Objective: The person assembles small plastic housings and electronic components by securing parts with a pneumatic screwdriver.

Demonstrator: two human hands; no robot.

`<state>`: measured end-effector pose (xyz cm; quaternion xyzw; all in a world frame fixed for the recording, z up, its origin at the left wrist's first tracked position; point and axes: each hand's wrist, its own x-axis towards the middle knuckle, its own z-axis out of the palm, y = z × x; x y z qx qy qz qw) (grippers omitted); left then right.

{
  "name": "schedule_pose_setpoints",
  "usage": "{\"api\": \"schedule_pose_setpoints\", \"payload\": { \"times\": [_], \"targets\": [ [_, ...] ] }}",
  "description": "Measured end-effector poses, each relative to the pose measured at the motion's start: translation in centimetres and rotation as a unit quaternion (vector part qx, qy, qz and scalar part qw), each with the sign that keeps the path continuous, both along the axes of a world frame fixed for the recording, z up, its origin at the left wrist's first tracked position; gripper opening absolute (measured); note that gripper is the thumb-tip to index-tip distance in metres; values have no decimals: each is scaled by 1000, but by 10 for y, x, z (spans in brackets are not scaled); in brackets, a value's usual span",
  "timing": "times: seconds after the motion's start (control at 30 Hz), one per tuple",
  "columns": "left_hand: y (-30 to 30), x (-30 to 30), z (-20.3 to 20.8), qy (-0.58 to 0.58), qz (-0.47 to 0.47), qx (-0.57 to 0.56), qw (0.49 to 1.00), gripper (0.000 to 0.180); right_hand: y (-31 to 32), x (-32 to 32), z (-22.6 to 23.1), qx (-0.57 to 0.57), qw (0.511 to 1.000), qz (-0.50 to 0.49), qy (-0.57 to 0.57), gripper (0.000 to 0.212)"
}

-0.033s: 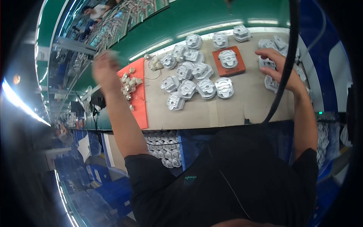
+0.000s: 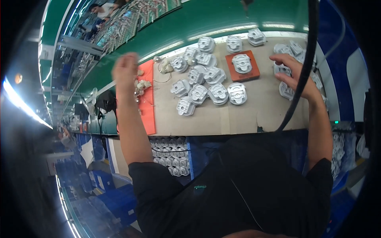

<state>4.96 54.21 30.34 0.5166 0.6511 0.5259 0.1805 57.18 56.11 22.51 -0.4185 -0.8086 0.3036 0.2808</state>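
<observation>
My left hand point(image 2: 126, 69) is raised by the far end of an orange-red sheet point(image 2: 147, 115). Its fingers are smeared, so whether it grips anything cannot be made out. Small cream-coloured parts with thin wires point(image 2: 141, 86) lie on the sheet, partly behind my forearm. On the right, my right hand point(image 2: 295, 73) has thumb and index finger apart around the near side of a white plastic housing point(image 2: 281, 68); no grip on it shows. Between the hands, another white housing point(image 2: 241, 64) sits on an orange-red block point(image 2: 254, 74).
Several white housings point(image 2: 197, 93) cluster mid-table, with more stacked at the right point(image 2: 295, 47). A thick black cable point(image 2: 295, 99) hangs in front of my right forearm. Trays of white parts point(image 2: 170, 156) stand below the table's near edge. Across the green surface, a person point(image 2: 104, 11) sits far left.
My left hand has moved right, toward the far end of the orange-red sheet. The right hand has kept almost the same pose, and the whole view has shifted slightly.
</observation>
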Motion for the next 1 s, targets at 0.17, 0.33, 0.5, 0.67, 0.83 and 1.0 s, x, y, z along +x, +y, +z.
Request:
{"api": "schedule_pose_setpoints", "payload": {
  "times": [0.17, 0.33, 0.5, 0.67, 0.83, 1.0],
  "targets": [
    [-21, 22, 4, -237, -125, 53, 962, 41, 1, 13, -3, -8, 1000, 4, 20, 49],
    [13, 129, -6, -194, -217, -68, 954, 38, -3, 6, -9, -28, 998, -41, 25, 49],
    [50, 215, -54, -122, -296, -193, 928, 36, -3, 10, -7, 13, 999, -11, 48, 48],
    [66, 256, -80, 175, -287, -130, 933, 39, -4, 26, -8, 28, 998, -1, 48, 44],
    [76, 255, -94, 196, -263, -138, 935, 41, 4, 33, -15, 75, 995, 10, 57, 43],
    [79, 256, -93, 170, -258, -176, 935, 40, 6, 35, -17, 73, 995, -8, 65, 43]
  ]
}}
